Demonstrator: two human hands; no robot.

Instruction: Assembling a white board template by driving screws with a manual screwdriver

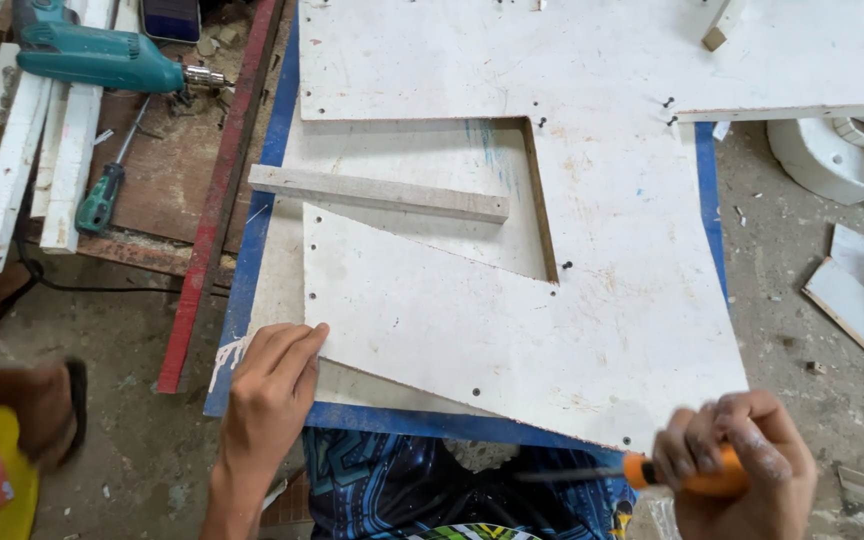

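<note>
Clamped in a full fist, the right hand (742, 455) holds a screwdriver (642, 472) by its orange handle at the near right, just off the near edge of the white board (512, 330). Its dark shaft runs almost level, long axis left to right, with the tip pointing left over the person's patterned clothing; the tip itself is too dark to make out. The left hand (270, 390) lies flat and open at the board's near left corner, fingers spread forward and touching its edge, closed on nothing.

That board is a large white panel with a notch cut from its left side and small screw holes along its edges. It rests on a blue-rimmed surface (252, 280), and a narrow wooden strip (377, 194) lies across the notch, running left to right.

At the far left, a teal power drill (102, 55) rests on white slats, bit pointing right. A green-handled screwdriver (107, 185) lies just near of it, handle toward the viewer. A white moulded container (827, 155) sits on the floor at right, its contents not visible. Flat offcuts (857, 300) lie near it.
</note>
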